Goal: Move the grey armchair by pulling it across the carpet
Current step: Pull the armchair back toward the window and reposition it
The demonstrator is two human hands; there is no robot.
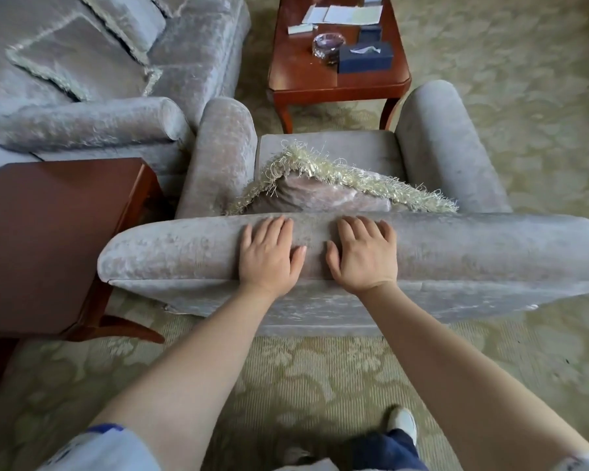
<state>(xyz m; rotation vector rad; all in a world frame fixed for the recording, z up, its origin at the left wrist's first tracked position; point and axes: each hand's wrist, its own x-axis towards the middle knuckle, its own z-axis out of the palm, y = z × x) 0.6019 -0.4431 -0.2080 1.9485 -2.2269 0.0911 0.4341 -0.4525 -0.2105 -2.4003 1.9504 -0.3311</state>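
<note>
— What does the floor look like?
— A pale green, ribbed carpet with a woven leaf pattern. On it stands the grey armchair, in crushed velvet with rolled, rounded arms and a thick padded back.
— Which way does it face?
— Away from the person, its seat toward a glossy reddish wooden coffee table. The back's long axis runs left to right across the view, and the arms reach away from it. A matching grey velvet sofa sits at far left, with a square brown wooden side table just beside the armchair's left corner.
— And on the seat?
— A grey velvet cushion edged in shaggy cream fringe, leaning against the back.
— The hands?
— The left hand and right hand lie side by side, palms down, near the middle of the back's top. The fingers are relaxed and draped over its far edge, thumbs toward each other, clasping nothing. The chair extends beyond them to either side.
</note>
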